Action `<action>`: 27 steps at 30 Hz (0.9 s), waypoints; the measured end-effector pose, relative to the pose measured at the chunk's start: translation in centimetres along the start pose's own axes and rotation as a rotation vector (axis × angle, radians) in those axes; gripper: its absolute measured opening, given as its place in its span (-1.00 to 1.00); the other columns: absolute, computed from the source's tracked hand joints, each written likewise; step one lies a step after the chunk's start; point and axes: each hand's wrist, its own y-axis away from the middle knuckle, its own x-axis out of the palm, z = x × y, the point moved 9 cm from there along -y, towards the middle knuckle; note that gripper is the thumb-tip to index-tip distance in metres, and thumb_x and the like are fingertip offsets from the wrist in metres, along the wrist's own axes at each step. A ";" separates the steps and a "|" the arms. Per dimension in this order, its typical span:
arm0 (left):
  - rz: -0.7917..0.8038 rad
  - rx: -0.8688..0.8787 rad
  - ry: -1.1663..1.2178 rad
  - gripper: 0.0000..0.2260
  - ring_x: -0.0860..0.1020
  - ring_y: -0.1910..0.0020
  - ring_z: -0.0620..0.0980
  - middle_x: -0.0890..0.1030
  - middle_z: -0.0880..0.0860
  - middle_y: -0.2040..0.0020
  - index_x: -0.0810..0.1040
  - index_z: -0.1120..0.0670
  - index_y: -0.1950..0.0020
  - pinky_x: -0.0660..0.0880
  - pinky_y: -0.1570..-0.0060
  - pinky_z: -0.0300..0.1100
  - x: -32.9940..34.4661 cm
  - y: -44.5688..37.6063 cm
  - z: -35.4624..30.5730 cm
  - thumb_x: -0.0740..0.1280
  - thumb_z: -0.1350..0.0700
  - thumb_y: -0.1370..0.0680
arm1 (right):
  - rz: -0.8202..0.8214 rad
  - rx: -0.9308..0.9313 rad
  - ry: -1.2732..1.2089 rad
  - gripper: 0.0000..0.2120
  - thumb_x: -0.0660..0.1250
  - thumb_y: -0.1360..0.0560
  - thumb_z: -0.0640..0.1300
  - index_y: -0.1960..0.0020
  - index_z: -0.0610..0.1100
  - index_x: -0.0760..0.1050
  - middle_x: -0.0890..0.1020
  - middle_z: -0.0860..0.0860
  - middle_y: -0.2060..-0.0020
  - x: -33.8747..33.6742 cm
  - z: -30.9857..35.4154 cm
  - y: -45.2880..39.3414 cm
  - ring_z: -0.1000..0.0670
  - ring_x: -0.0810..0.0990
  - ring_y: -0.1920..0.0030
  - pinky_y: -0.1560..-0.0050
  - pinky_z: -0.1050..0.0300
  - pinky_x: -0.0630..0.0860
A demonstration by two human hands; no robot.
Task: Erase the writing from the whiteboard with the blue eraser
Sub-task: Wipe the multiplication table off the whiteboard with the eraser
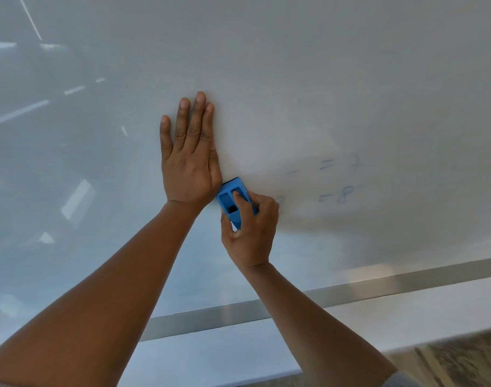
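The whiteboard [322, 79] fills most of the view. Faint blue writing [336, 195] reading "=8" sits right of centre, with another faint line [339, 164] ending in "=7" above it. My right hand [251, 233] is shut on the blue eraser [227, 199] and presses it against the board, just left of the writing. My left hand [190, 160] lies flat on the board with its fingers together and pointing up; its heel touches the eraser's upper left corner.
A metal frame strip [378, 289] runs along the board's lower edge. Below it is a white wall band [210, 358], and patterned floor [462, 358] shows at the bottom right. Light reflections streak the board's left side.
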 end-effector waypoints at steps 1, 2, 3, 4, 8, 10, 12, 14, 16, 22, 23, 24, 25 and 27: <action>-0.005 -0.003 -0.001 -0.50 0.13 -0.61 0.13 0.22 0.12 -0.61 0.15 0.15 -0.62 -0.09 -0.60 0.07 0.0 0.0 0.0 0.05 0.19 -0.66 | 0.017 -0.044 0.006 -0.45 0.52 -0.38 -0.04 -0.28 -0.02 0.36 0.40 -0.07 -0.12 0.3 0.1 0.6 -0.09 0.46 -0.05 0.00 0.05 0.54; -0.010 0.001 -0.002 -0.51 0.13 -0.61 0.13 0.22 0.12 -0.61 0.15 0.15 -0.62 -0.09 -0.60 0.07 0.0 0.0 0.0 0.05 0.19 -0.66 | 0.050 -0.103 0.014 -0.45 0.52 -0.37 -0.05 -0.28 -0.02 0.37 0.43 -0.08 -0.12 0.6 0.1 1.5 -0.10 0.48 -0.04 0.01 0.03 0.53; -0.012 0.005 -0.002 -0.51 0.12 -0.61 0.13 0.23 0.13 -0.61 0.15 0.15 -0.62 -0.09 -0.60 0.07 -0.1 0.0 0.0 0.04 0.19 -0.66 | 0.099 -0.172 0.030 -0.45 0.53 -0.36 -0.07 -0.28 -0.03 0.39 0.49 -0.10 -0.11 1.0 0.3 2.6 -0.12 0.51 -0.01 0.04 0.00 0.54; -0.011 0.010 0.000 -0.51 0.11 -0.62 0.11 0.22 0.13 -0.61 0.15 0.15 -0.62 -0.09 -0.60 0.07 -0.1 0.1 0.0 0.03 0.18 -0.67 | 0.149 -0.243 0.056 -0.45 0.54 -0.34 -0.10 -0.27 -0.03 0.42 0.55 -0.12 -0.09 1.3 0.3 3.5 -0.14 0.54 0.02 0.07 -0.03 0.53; -0.006 0.042 -0.002 -0.52 -0.01 -0.62 -0.01 0.20 0.13 -0.62 0.14 0.15 -0.62 -0.11 -0.60 0.05 -0.1 0.2 0.2 0.02 0.17 -0.67 | 0.146 -0.414 0.135 -0.48 0.50 -0.31 -0.17 -0.24 -0.02 0.47 0.54 -0.11 -0.11 -0.1 -1.7 2.7 -0.18 0.54 0.13 0.11 -0.04 0.47; -0.011 0.052 -0.012 -0.52 -0.02 -0.62 -0.02 0.20 0.13 -0.61 0.14 0.15 -0.62 -0.11 -0.60 0.04 0.0 0.3 0.2 0.00 0.15 -0.68 | 0.079 -0.418 0.147 -0.47 0.47 -0.34 -0.16 -0.27 -0.01 0.41 0.44 -0.08 -0.16 -1.6 -3.0 0.7 -0.19 0.53 0.10 0.07 -0.05 0.45; -0.020 0.043 -0.017 -0.52 -0.03 -0.63 -0.02 0.19 0.12 -0.62 0.12 0.14 -0.62 -0.11 -0.60 0.04 0.1 0.4 0.3 -0.02 0.15 -0.68 | -0.009 -0.364 0.134 -0.48 0.46 -0.36 -0.16 -0.27 -0.01 0.41 0.40 -0.08 -0.18 -3.1 -4.0 -1.3 -0.19 0.49 0.04 0.04 -0.07 0.42; -0.032 0.032 -0.016 -0.52 -0.02 -0.63 -0.02 0.18 0.11 -0.62 0.12 0.14 -0.63 -0.10 -0.60 0.05 0.2 0.5 0.3 -0.03 0.14 -0.68 | -0.107 -0.261 0.095 -0.52 0.45 -0.37 -0.15 -0.26 -0.04 0.43 0.39 -0.08 -0.18 -4.3 -4.8 -3.0 -0.15 0.42 -0.02 0.00 -0.09 0.43; -0.039 0.022 -0.011 -0.52 -0.01 -0.63 -0.01 0.17 0.12 -0.62 0.11 0.13 -0.63 -0.10 -0.60 0.06 0.3 0.5 0.2 -0.06 0.12 -0.68 | -0.182 -0.151 0.034 -0.56 0.44 -0.40 -0.16 -0.25 -0.06 0.44 0.37 -0.08 -0.19 -5.0 -5.6 -4.0 -0.14 0.39 -0.06 -0.05 -0.09 0.44; -0.055 -0.045 -0.012 -0.52 0.01 -0.63 0.07 0.16 0.16 -0.62 0.10 0.16 -0.63 -0.13 -0.60 0.10 0.7 0.7 -0.2 -0.05 0.13 -0.69 | 0.100 -0.357 0.071 -0.48 0.47 -0.37 -0.20 -0.27 0.03 0.43 0.41 -0.04 -0.22 -1.4 -3.9 1.8 -0.16 0.44 -0.03 -0.05 -0.10 0.43; -0.055 -0.049 -0.010 -0.52 0.03 -0.63 0.11 0.16 0.16 -0.62 0.10 0.16 -0.63 -0.13 -0.60 0.11 0.7 0.7 -0.3 -0.04 0.14 -0.69 | 0.147 -0.428 0.087 -0.48 0.47 -0.36 -0.20 -0.27 0.03 0.43 0.40 -0.03 -0.21 -1.1 -3.9 2.5 -0.14 0.44 -0.01 -0.02 -0.09 0.45; -0.055 -0.048 -0.008 -0.52 0.05 -0.63 0.14 0.17 0.17 -0.62 0.10 0.16 -0.63 -0.13 -0.59 0.11 0.7 0.6 -0.4 -0.03 0.14 -0.68 | 0.175 -0.492 0.100 -0.50 0.46 -0.36 -0.19 -0.26 0.02 0.45 0.40 -0.02 -0.20 -1.2 -3.8 2.7 -0.12 0.42 0.00 0.01 -0.07 0.46; -0.056 -0.045 -0.007 -0.52 0.07 -0.62 0.16 0.16 0.17 -0.62 0.10 0.17 -0.63 -0.13 -0.59 0.11 0.7 0.6 -0.5 -0.02 0.15 -0.68 | 0.191 -0.554 0.115 -0.53 0.45 -0.36 -0.19 -0.25 0.01 0.48 0.40 -0.02 -0.19 -1.3 -3.8 2.5 -0.10 0.42 0.01 0.03 -0.06 0.46; -0.055 -0.043 -0.004 -0.51 0.07 -0.62 0.17 0.16 0.17 -0.62 0.11 0.17 -0.62 -0.14 -0.59 0.10 0.6 0.5 -0.7 -0.02 0.15 -0.68 | 0.173 -0.614 0.130 -0.57 0.42 -0.38 -0.19 -0.23 0.00 0.53 0.41 -0.02 -0.19 -2.0 -3.5 1.5 -0.11 0.44 0.03 0.05 -0.03 0.43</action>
